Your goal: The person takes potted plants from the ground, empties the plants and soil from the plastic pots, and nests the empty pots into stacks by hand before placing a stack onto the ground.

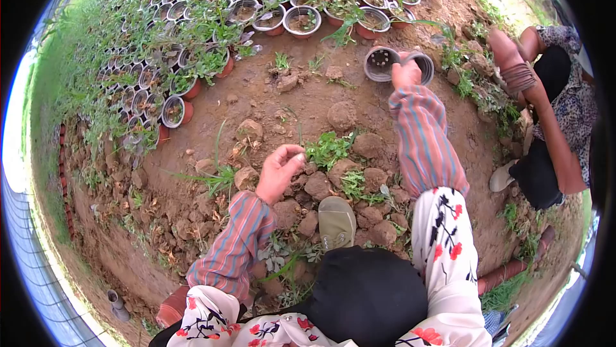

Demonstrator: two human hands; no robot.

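Observation:
My right hand point(407, 74) grips two empty plastic plant pots by their rims, held over the bare soil. The left pot point(381, 64) has drain holes showing in its base; the right pot point(423, 68) is partly behind my fingers. My left hand point(281, 170) is curled closed above the soil lumps, with nothing visible in it. Just to its right is a leafy green weed point(328, 149) among round clods point(369, 145). A second green clump point(353, 184) lies below that, near my shoe point(337, 222).
Rows of planted pots point(302, 21) fill the far side and upper left. A tipped pot point(174, 112) stands at their near edge. Another person point(545, 109) crouches at the right. Stacked brown pots point(504, 274) lie at lower right, and a small grey pot point(117, 305) at lower left.

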